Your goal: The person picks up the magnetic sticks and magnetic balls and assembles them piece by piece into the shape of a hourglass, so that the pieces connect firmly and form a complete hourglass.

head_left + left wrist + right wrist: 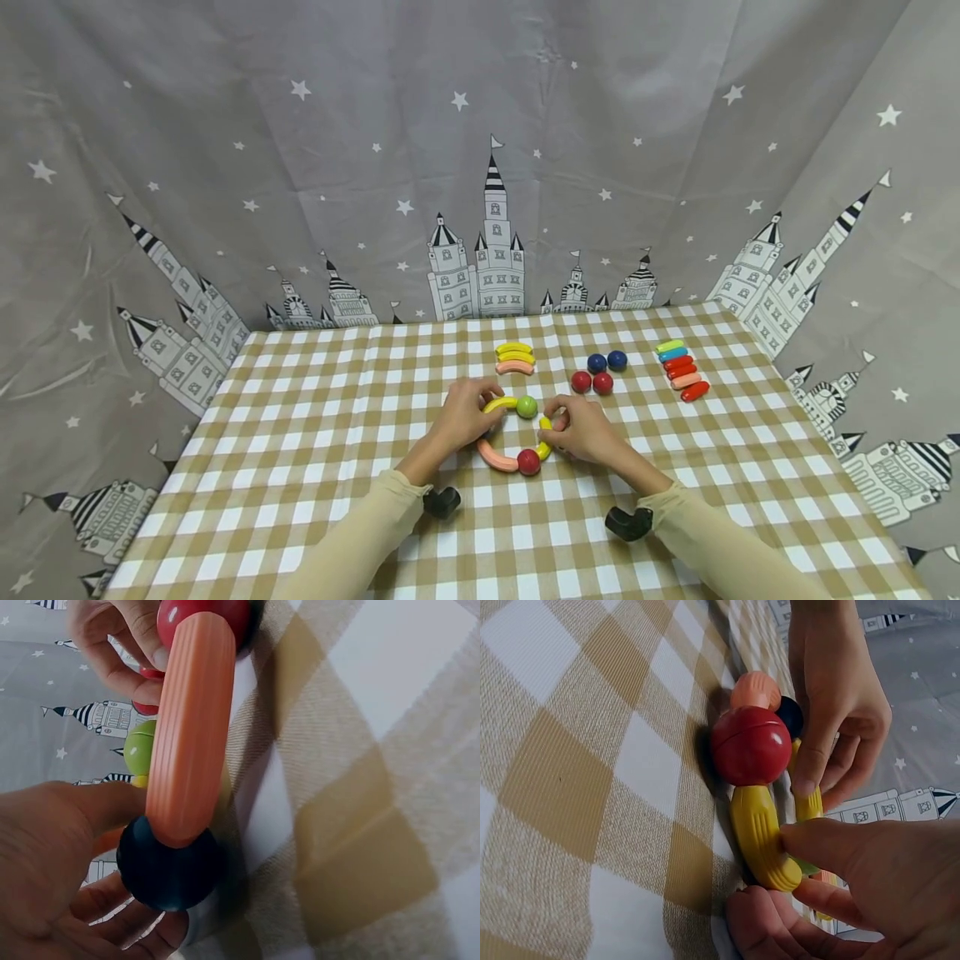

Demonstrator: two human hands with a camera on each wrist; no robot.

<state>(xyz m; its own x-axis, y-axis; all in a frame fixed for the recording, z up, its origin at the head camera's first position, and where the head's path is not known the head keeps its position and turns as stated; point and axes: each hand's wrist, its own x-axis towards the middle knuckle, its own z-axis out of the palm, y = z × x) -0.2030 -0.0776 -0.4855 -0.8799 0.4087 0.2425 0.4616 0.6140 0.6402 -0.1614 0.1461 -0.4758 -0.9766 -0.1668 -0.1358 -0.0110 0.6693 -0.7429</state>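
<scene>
Curved toy rods and balls form a nearly round ring between both hands. My left hand pinches a yellow curved rod at the ring's far left; a green ball sits at its right end. Beside that hand's fingers is a dark blue ball, hidden by the hand in the head view. A salmon curved rod joins it to a red ball at the near side. Between thumb and fingers, my right hand pinches a second yellow curved rod, one end at the red ball, the other near the green ball.
Behind the ring lie two yellow rods and a salmon rod. To their right are two blue balls and two red balls. Several short coloured pieces line up farther right on the checked tablecloth. A grey curtain hangs behind.
</scene>
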